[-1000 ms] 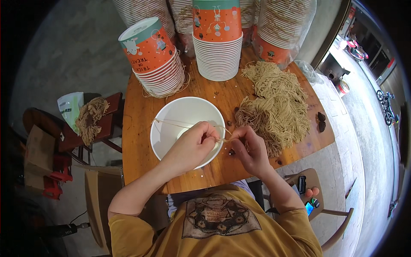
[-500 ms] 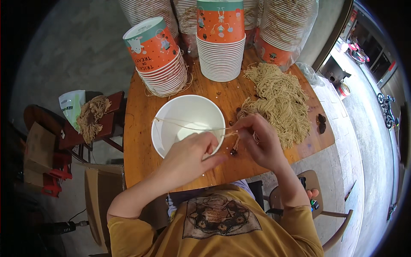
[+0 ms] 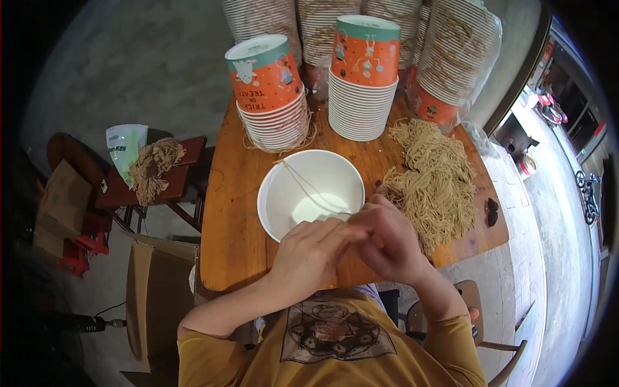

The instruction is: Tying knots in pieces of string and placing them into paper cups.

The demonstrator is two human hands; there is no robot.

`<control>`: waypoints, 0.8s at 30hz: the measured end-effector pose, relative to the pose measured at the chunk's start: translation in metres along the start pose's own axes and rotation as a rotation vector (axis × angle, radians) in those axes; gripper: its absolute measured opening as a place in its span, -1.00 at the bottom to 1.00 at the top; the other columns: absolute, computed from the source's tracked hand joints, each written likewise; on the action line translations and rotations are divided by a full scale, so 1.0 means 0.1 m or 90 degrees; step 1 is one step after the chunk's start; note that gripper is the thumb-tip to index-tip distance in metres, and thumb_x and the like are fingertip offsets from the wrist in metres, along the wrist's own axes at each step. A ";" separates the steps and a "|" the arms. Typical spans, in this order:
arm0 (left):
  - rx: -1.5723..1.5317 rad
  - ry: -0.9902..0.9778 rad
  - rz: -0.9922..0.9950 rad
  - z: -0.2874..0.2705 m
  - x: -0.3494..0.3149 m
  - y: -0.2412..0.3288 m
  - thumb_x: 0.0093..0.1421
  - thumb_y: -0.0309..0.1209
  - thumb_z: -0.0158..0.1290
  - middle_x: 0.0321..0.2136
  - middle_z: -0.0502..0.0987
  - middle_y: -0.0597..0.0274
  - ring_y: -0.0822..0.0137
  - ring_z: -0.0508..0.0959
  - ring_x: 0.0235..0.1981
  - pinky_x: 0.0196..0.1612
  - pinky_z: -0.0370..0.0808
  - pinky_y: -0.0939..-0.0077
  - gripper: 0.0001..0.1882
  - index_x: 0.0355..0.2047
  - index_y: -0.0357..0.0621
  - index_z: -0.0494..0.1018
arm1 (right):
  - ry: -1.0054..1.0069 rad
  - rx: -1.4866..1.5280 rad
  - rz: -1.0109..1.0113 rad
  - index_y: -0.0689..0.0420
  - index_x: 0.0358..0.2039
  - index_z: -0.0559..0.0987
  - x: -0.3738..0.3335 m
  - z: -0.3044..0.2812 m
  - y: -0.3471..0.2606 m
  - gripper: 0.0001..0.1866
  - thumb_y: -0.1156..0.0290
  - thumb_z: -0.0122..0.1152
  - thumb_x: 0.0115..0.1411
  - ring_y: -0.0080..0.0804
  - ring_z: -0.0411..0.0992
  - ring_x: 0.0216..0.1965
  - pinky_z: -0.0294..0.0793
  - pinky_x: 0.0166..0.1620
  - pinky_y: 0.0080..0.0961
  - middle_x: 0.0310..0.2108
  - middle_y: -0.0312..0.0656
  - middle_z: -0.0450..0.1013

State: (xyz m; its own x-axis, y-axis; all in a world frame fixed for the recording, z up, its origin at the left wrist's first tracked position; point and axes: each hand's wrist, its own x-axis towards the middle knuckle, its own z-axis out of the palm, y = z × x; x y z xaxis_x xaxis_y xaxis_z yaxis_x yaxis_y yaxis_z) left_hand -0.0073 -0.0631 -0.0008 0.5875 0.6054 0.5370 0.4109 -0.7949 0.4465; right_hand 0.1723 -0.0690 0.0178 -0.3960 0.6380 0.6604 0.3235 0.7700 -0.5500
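Note:
A white paper bucket (image 3: 272, 205) stands mouth up on the table in front of me. A thin tan string (image 3: 302, 177) is attached at its far left rim and runs, slightly slack, across the opening to my fingers. At the near right rim my left hand (image 3: 306, 257) and my right hand (image 3: 389, 244) meet, both with curled fingers pinching the string. The pinched end itself is hidden behind the fingers. Just beyond my right hand lies a heap of tan strings (image 3: 442, 193).
Upside-down stacks of orange-and-green buckets stand behind, one left (image 3: 267, 87) and one centre (image 3: 364, 77); bagged stacks (image 3: 454, 55) rise at the back. Dark lumps (image 3: 492, 213) lie at the wooden table's (image 3: 225, 235) right edge. A cardboard box (image 3: 164, 274) and a stool (image 3: 187, 147) are left.
My hands have come together at the near right rim; before, they were apart with the string stretched nearly straight between rim and right hand. The string now sags. The whole view has shifted slightly.

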 end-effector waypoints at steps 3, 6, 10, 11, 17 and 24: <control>0.119 0.006 0.008 0.00 -0.02 -0.02 -0.06 -0.54 0.09 -0.40 0.48 0.24 0.24 0.51 -0.37 -0.31 0.39 0.36 -0.60 -0.13 -0.13 0.44 | 0.099 0.157 0.079 0.17 -0.34 0.46 -0.06 -0.04 -0.06 -0.80 0.73 -0.05 0.07 -0.47 0.28 -0.47 0.23 -0.40 -0.59 -0.45 -0.24 0.37; 0.222 -0.049 -0.005 -0.13 -0.04 0.01 -0.05 -0.51 0.10 -0.38 0.52 0.26 0.28 0.52 -0.40 -0.31 0.38 0.41 -0.52 -0.04 -0.14 0.43 | 0.150 0.236 0.116 0.17 -0.38 0.45 -0.08 -0.08 -0.05 -0.81 0.73 -0.11 0.13 -0.59 0.24 -0.49 0.21 -0.41 -0.66 -0.45 -0.31 0.36; 0.072 -0.018 0.117 -0.53 0.10 -0.28 0.07 -0.41 0.11 -0.40 0.58 0.25 0.33 0.53 -0.48 -0.36 0.37 0.44 -0.63 -0.06 -0.09 0.49 | 0.090 0.265 0.281 0.17 -0.05 0.44 0.05 -0.18 0.12 -0.73 0.52 0.00 0.23 -0.76 0.16 -0.49 0.17 -0.42 -0.74 -0.53 -0.47 0.22; 0.010 -0.069 0.047 -0.66 0.15 -0.35 0.10 -0.41 0.10 -0.40 0.58 0.24 0.37 0.53 -0.48 -0.37 0.38 0.46 -0.68 -0.10 -0.10 0.52 | -0.018 0.274 0.306 0.16 0.00 0.42 0.08 -0.23 0.18 -0.69 0.44 0.06 0.23 -0.75 0.18 -0.48 0.19 -0.41 -0.73 -0.52 -0.46 0.23; -0.466 0.007 -0.259 -1.03 0.54 -0.70 0.23 -0.39 0.02 -0.38 0.56 0.39 0.63 0.45 -0.39 -0.27 0.41 0.70 -0.73 -0.07 -0.14 0.50 | -0.196 0.393 0.390 0.18 -0.23 0.53 0.16 0.03 0.45 -0.66 0.13 0.08 0.26 -0.71 0.29 -0.41 0.30 -0.37 -0.65 -0.49 -0.42 0.39; -0.658 0.435 -0.083 -1.55 0.81 -1.44 0.33 0.06 -0.29 0.14 0.30 0.16 0.30 0.33 0.13 0.21 0.23 0.32 -0.36 0.24 -0.12 0.11 | 0.111 0.688 0.274 -0.01 -0.62 0.30 1.67 0.18 0.94 -0.59 0.14 -0.17 0.37 -0.60 0.11 -0.59 0.13 -0.47 -0.67 -0.73 -0.44 0.10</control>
State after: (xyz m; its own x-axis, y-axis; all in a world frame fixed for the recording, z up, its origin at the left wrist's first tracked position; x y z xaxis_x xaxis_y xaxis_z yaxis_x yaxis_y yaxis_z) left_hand -0.1270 0.1070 0.0893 -0.0263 0.8207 0.5707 -0.4834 -0.5102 0.7114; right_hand 0.1212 0.1098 0.0673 -0.2821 0.9010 0.3296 -0.5278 0.1412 -0.8376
